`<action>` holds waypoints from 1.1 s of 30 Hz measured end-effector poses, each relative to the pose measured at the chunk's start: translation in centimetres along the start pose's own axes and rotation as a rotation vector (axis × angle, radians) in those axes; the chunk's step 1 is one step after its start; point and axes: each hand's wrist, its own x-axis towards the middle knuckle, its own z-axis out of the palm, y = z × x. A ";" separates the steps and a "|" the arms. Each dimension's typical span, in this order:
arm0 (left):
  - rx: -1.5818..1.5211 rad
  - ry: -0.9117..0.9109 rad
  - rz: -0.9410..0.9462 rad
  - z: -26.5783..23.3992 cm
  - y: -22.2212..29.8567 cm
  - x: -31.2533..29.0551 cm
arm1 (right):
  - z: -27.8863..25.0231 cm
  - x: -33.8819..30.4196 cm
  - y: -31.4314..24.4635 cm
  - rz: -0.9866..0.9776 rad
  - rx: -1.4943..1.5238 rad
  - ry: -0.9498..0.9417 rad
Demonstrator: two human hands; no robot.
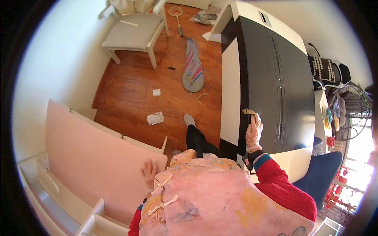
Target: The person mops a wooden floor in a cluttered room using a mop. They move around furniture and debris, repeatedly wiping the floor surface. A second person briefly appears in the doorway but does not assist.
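My right hand [254, 133], in a clear thin glove, rests at the near left edge of a large dark grey tabletop [260, 86]. Its fingers are close together, and a curled tan strip [249, 111] sticks out at the fingertips; how firmly it is held is hard to see. My left hand [149, 173], gloved as well, lies with fingers spread on a pale pink panel [94, 145] at the lower left. Stained pink fabric [204, 192] with tied strings covers my front and hides part of my left forearm.
On the wooden floor [130, 86] lie a racket cover [193, 67], a badminton racket [178, 19], white papers [156, 118] and tan strips [200, 98]. A white chair [136, 33] stands far left. At right are a blue chair [321, 175] and a wire basket [352, 106].
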 end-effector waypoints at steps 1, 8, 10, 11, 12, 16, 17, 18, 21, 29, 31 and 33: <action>-0.090 -0.008 -0.034 -1.0 0.3 0.3 | -0.1 0.8 0.4 -0.044 0.000 0.028; -0.216 -0.011 -0.136 -4.5 1.6 1.4 | -0.7 7.3 2.4 0.006 0.028 0.044; -0.221 -0.039 -0.142 -4.0 1.2 1.4 | 0.0 9.8 2.7 0.047 0.017 0.045; -0.219 -0.055 -0.146 -3.7 1.0 1.1 | 0.4 11.1 3.0 0.011 0.089 0.069; -0.220 -0.074 -0.145 -3.3 0.8 0.9 | 0.8 12.6 3.4 0.007 0.136 0.075; -0.228 -0.153 -0.143 -1.3 -0.4 -0.4 | 2.5 18.4 3.8 0.198 0.372 0.087; -0.229 -0.176 -0.142 -0.7 -0.7 -0.8 | 2.9 19.9 3.7 0.368 0.463 0.051; -0.235 -0.200 -0.139 0.0 -1.0 -1.2 | 3.2 21.3 3.3 0.493 0.681 0.035; -0.259 -0.276 -0.138 2.0 -1.7 -2.6 | 3.3 24.9 2.2 0.531 1.118 -0.016; -0.193 -0.533 -0.205 -0.4 0.2 -2.9 | 5.4 31.9 -2.4 0.392 1.040 -0.172; -0.237 -0.413 -0.176 -1.3 0.4 -2.1 | 6.8 33.3 -3.7 0.355 1.029 -0.212; -0.178 -0.344 -0.102 -1.7 0.6 -1.3 | 8.6 35.0 -4.8 0.336 0.896 -0.229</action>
